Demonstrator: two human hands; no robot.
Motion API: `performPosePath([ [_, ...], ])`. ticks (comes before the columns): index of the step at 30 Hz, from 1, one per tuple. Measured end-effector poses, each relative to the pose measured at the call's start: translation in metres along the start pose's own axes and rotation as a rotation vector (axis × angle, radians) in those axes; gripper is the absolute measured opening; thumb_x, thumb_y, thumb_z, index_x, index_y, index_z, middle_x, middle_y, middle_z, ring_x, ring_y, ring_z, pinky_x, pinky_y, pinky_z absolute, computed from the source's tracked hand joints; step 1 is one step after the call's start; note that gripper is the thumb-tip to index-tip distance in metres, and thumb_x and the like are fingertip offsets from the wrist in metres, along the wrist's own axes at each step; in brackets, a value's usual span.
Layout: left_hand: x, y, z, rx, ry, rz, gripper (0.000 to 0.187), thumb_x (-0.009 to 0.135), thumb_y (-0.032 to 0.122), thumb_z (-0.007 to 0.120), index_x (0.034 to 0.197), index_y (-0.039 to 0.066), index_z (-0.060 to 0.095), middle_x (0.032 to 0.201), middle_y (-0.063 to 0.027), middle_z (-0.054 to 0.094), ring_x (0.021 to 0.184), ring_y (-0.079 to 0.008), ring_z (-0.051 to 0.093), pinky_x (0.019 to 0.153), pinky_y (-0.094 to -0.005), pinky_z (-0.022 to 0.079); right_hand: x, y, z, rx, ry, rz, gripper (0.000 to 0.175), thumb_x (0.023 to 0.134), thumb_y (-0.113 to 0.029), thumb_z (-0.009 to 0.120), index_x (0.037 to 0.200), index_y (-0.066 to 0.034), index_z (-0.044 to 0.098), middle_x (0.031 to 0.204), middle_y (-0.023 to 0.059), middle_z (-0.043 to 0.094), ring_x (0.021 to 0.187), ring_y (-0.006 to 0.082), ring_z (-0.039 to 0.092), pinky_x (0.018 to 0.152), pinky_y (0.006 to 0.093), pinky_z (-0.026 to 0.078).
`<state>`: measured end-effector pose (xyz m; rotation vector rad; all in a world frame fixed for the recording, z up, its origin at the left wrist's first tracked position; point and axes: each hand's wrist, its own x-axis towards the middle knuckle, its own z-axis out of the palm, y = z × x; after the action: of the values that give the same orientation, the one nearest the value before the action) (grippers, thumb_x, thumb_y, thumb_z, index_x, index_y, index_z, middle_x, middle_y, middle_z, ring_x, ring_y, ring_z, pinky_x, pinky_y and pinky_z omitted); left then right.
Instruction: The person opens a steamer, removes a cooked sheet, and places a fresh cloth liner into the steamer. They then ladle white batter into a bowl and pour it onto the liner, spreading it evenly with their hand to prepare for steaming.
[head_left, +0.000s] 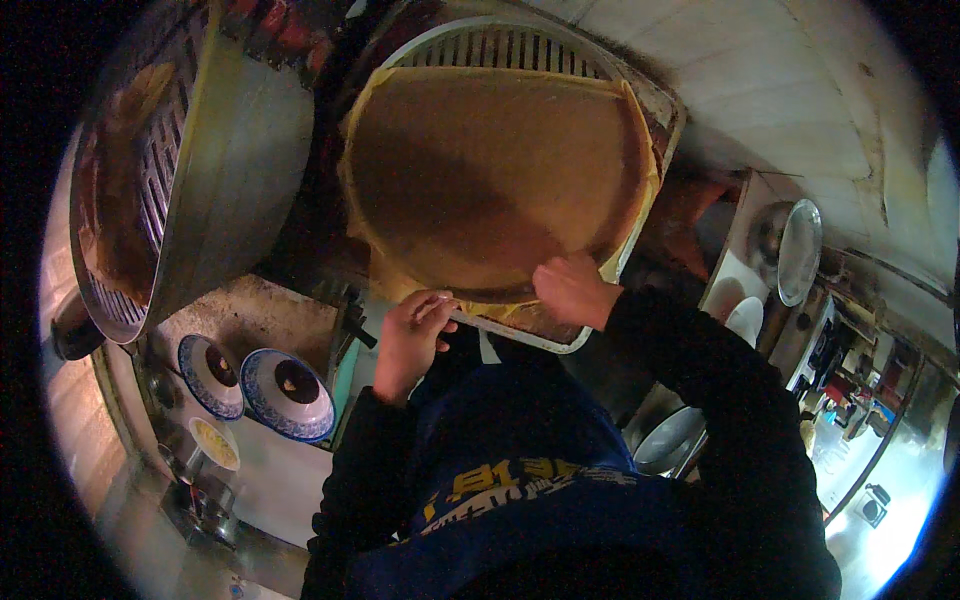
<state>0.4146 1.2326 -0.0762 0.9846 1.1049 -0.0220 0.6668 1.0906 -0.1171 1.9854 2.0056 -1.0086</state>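
Note:
A round metal steamer tray (480, 45) with slots lies before me, mostly covered by a tan cloth or paper liner (637, 127) whose edges fold outward over the rim. A smooth brown layer (487, 172) fills the lined part; what it is made of I cannot tell. At the near left rim, my left hand (420, 337) pinches the liner's edge between thumb and fingers. My right hand (574, 289) is curled at the near right edge of the brown layer, touching or just above the liner; its fingertips are hidden.
A deep metal steamer (232, 172) with a slotted base and brownish cloth stands at left. Below it are two blue-and-white bowls (288, 394) (212, 375) with dark contents and a smaller bowl (214, 442) of pale yellow pieces. A rectangular tray's rim (525, 339) surrounds the round tray; metal dishes (799, 251) sit at right.

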Motion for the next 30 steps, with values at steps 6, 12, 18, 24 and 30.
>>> performPosePath([
  [6, -0.002, -0.002, -0.004, 0.007, 0.023, 0.006, 0.028, 0.101, 0.022, 0.065, 0.119, 0.001, 0.066, 0.108, -0.0057, 0.073, 0.085, -0.0131, 0.069, 0.062, -0.0243, 0.052, 0.018, 0.029, -0.004, 0.161, -0.093, 0.267, 0.019, 0.08, -0.015, 0.061, 0.073, -0.001, 0.072, 0.079, 0.0218, 0.069, 0.079, 0.0456, 0.067, 0.069, 0.0533, 0.054],
  [12, 0.0, -0.006, -0.004, 0.018, -0.009, 0.014, 0.027, 0.102, 0.021, 0.063, 0.12, 0.001, 0.065, 0.109, -0.0048, 0.074, 0.083, -0.0122, 0.068, 0.062, -0.0242, 0.052, 0.024, 0.026, 0.006, 0.339, -0.036, -0.145, 0.019, 0.084, -0.015, 0.059, 0.084, -0.0031, 0.074, 0.085, 0.0224, 0.07, 0.082, 0.0448, 0.068, 0.073, 0.0534, 0.055],
  [18, -0.003, -0.004, -0.002, 0.012, 0.011, -0.008, 0.026, 0.102, 0.021, 0.062, 0.119, 0.002, 0.065, 0.108, -0.0047, 0.073, 0.084, -0.0116, 0.068, 0.062, -0.0248, 0.052, 0.027, 0.025, 0.005, 0.197, -0.091, -0.063, 0.017, 0.082, -0.012, 0.059, 0.085, -0.0019, 0.072, 0.086, 0.0219, 0.069, 0.086, 0.0445, 0.067, 0.073, 0.0516, 0.053],
  [24, -0.007, -0.005, -0.001, 0.041, 0.008, -0.003, 0.025, 0.102, 0.021, 0.063, 0.119, 0.003, 0.066, 0.106, -0.0038, 0.073, 0.084, -0.0118, 0.067, 0.063, -0.0251, 0.052, 0.027, 0.008, -0.003, 0.514, 0.117, 0.013, 0.014, 0.079, -0.006, 0.057, 0.081, 0.0007, 0.069, 0.089, 0.0248, 0.068, 0.088, 0.0472, 0.065, 0.076, 0.0545, 0.052],
  [30, -0.009, -0.011, -0.004, 0.023, -0.001, 0.027, 0.024, 0.102, 0.021, 0.063, 0.118, 0.003, 0.066, 0.106, -0.0039, 0.073, 0.083, -0.0116, 0.066, 0.063, -0.025, 0.052, 0.028, -0.003, -0.017, 0.165, -0.078, -0.145, 0.012, 0.075, -0.005, 0.061, 0.077, 0.0047, 0.067, 0.087, 0.0269, 0.068, 0.087, 0.0463, 0.066, 0.075, 0.0545, 0.053],
])
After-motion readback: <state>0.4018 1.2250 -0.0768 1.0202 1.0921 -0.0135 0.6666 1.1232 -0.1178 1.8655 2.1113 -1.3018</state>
